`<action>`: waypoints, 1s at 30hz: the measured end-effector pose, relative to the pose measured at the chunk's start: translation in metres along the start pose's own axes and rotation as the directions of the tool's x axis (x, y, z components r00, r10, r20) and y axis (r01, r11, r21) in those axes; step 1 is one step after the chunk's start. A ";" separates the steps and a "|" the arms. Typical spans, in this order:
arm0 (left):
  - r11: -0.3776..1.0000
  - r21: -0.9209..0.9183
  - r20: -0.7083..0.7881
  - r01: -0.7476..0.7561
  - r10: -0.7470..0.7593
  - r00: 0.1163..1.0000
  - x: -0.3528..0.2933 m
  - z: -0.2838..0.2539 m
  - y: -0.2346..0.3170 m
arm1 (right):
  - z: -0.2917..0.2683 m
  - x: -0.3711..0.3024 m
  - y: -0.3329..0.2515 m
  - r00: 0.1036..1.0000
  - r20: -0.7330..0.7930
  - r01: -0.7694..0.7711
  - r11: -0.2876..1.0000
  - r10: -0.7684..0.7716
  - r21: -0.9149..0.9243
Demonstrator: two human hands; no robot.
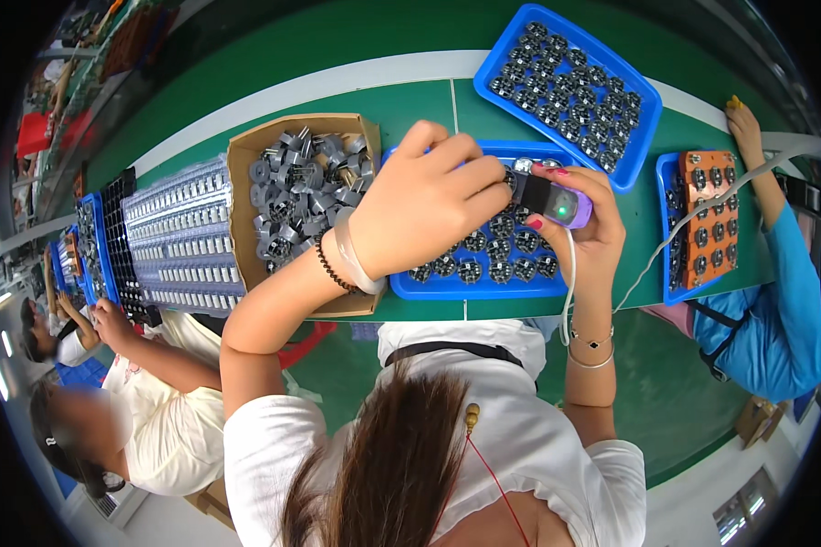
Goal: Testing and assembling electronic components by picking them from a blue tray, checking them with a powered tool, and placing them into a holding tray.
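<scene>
My right hand (586, 223) grips a small purple-and-black handheld device (566, 208) with a glowing green light; a white cable (571, 273) hangs from it. My left hand (442, 196) is closed at the device's black end, fingers curled and pinched. Whatever sits between those fingertips is hidden. Beneath both hands lies a blue tray (483, 291) holding rows of small round black-and-silver parts (500, 271). Left of it, beside my left forearm, an open cardboard box (241, 205) holds a loose heap of grey cylindrical parts (306, 182).
Another blue tray (646, 137) of round parts overlaps the far right corner. Stacked clear plastic trays (181, 235) stand left of the box. At right, a co-worker's hand (746, 132) is near an orange fixture (710, 228) and a grey cable. Another person (169, 428) sits at left.
</scene>
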State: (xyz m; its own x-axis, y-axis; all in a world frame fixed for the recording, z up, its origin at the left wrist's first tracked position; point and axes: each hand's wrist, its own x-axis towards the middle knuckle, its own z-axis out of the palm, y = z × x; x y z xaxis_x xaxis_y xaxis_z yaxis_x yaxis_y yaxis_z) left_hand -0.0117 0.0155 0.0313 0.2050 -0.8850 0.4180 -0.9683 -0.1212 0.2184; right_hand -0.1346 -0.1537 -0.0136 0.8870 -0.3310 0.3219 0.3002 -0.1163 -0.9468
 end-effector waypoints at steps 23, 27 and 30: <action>0.993 -0.088 -0.012 0.073 -0.075 0.997 -0.003 0.011 -0.008 | 0.002 -0.005 0.002 0.993 -0.111 -0.003 0.962 -0.028 -0.274; 0.996 -0.013 0.083 0.089 -0.088 0.993 -0.012 0.023 -0.023 | -0.006 -0.006 0.001 0.952 -0.289 -0.122 0.991 0.104 -0.047; 0.998 -0.001 0.105 0.068 -0.067 0.992 -0.014 0.038 -0.026 | -0.009 -0.008 0.001 0.950 -0.291 -0.126 0.992 0.115 -0.018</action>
State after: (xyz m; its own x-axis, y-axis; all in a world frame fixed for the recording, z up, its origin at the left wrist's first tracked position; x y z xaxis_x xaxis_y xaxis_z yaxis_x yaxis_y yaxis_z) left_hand 0.0046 0.0137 -0.0141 0.2537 -0.9171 0.3076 -0.9520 -0.1805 0.2471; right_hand -0.1446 -0.1591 -0.0171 0.7749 -0.6005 0.1975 0.1795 -0.0905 -0.9796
